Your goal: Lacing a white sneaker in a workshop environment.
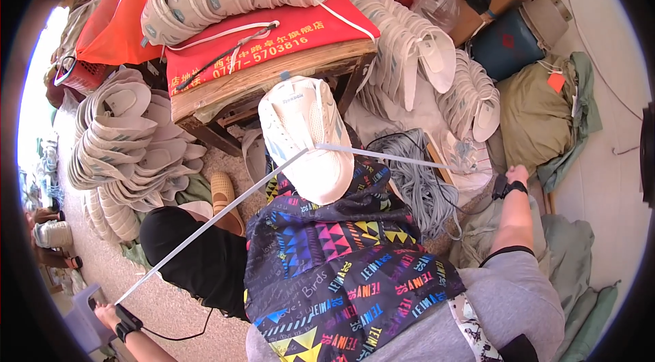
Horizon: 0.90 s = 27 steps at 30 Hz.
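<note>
A white shoe upper [307, 106] with grey trim lies between my knees, against the table edge, toe towards me. A flat pale shoelace [225, 205] runs from its lowest eyelets, stretched straight out to both sides. At the lower left, my left hand [107, 315] is closed on one end of the lace. My right hand [516, 174], far out to the right, is closed at the other end, which is hard to see close to the fingers. A dark patterned apron [341, 259] covers my lap beneath the shoe upper.
Stacked shoe uppers lie on the red-covered wooden table [273, 65], with more stacks on the left [112, 137] and right [409, 48]. A bundle of grey laces [416, 181] sits right of my lap. Green sacks [539, 113] stand farther right.
</note>
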Motion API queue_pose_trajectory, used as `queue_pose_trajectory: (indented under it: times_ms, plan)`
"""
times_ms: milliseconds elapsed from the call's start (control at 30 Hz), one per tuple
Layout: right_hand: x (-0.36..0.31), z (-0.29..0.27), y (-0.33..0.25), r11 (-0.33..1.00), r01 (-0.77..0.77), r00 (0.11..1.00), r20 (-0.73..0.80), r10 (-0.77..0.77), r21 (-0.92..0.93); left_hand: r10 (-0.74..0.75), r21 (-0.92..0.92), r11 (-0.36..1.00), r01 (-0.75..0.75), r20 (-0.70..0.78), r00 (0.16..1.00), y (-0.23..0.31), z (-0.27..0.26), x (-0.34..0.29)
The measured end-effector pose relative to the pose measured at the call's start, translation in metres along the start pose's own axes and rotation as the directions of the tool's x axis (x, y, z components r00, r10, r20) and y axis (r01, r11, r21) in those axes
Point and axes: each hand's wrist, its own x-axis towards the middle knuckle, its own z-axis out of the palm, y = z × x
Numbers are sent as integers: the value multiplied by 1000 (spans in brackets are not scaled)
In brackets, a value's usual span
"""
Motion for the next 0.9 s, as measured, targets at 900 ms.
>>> queue_pose_trajectory:
  times_ms: [900]
  plan:
    - [-334,108,-465,565,371,270,496,-825,737,84,10,962,-273,940,331,94,467,-477]
